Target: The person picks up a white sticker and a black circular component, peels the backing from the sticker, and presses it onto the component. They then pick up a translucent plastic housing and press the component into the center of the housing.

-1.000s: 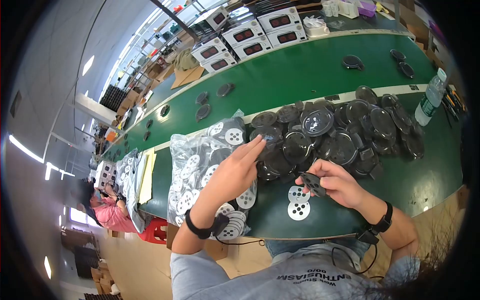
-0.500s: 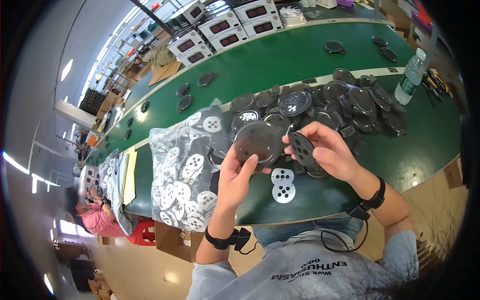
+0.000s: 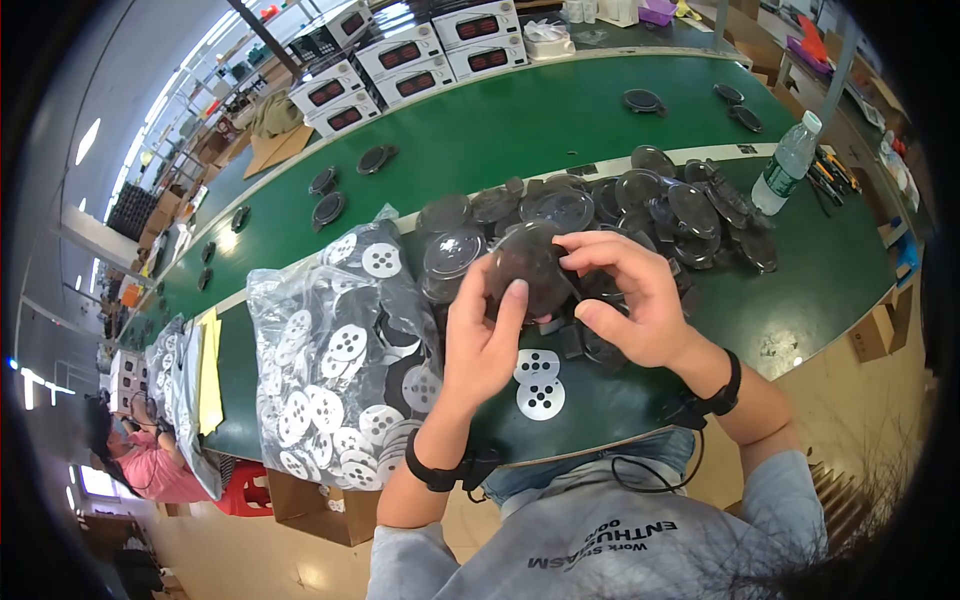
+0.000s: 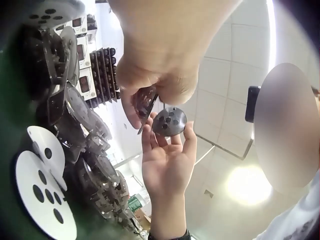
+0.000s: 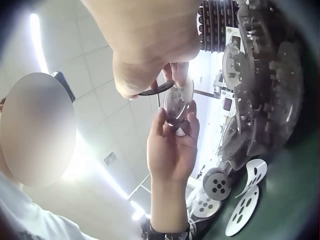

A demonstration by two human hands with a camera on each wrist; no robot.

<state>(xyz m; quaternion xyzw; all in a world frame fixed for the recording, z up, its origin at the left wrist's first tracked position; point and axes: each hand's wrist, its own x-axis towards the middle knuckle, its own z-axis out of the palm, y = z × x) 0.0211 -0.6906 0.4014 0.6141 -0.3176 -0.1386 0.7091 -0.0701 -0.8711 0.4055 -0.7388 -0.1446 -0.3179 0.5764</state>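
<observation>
The left hand (image 3: 485,335) grips a round, dark translucent cover (image 3: 530,272) by its edge, thumb on its near face. Close on its right, the right hand (image 3: 635,300) pinches a dark disc with several holes (image 4: 170,121); in the head view that disc is mostly hidden. In the right wrist view the disc (image 5: 157,89) is seen nearly edge-on beside the cover (image 5: 178,100). Behind both hands lies a heap of similar dark covers (image 3: 692,208). Two overlapping white perforated discs (image 3: 540,398) lie on the green table below the hands.
A clear plastic bag (image 3: 345,340) of white perforated discs lies to the left. A water bottle (image 3: 787,163) stands at the right beside pens (image 3: 835,180). Scattered dark pieces (image 3: 328,208) and stacked boxes (image 3: 400,52) are farther back. A seated person in pink (image 3: 150,468) is at far left.
The left hand has gone from reaching over the heap to holding a round cover. The right hand has brought its holed disc up close against that cover. The head view has shifted.
</observation>
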